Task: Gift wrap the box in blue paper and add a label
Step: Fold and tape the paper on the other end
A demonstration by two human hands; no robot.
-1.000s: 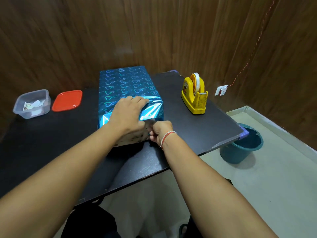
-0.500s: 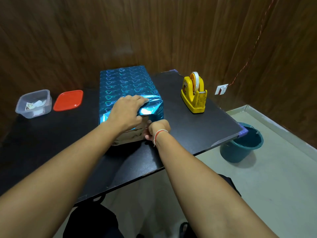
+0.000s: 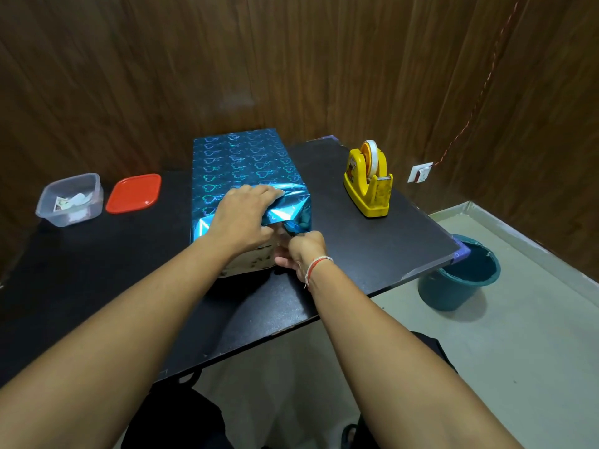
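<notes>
Your left hand (image 3: pixel 241 217) presses flat, fingers straight, on the near top edge of the rectangular box wrapped in shiny blue heart-patterned paper (image 3: pixel 241 165), which sits mid-way across the black tabletop (image 3: pixel 356 247). Your right hand (image 3: pixel 299 251) pinches the loose blue flap at the box's near end, where bare printed cardboard still shows. A yellow tape dispenser (image 3: pixel 369 181) stands to the right.

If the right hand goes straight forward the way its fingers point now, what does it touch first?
Most likely the folded blue paper at the near end of the box. The right hand is already at that flap, with fingers curled there. Exact contact is hard to judge.
</notes>
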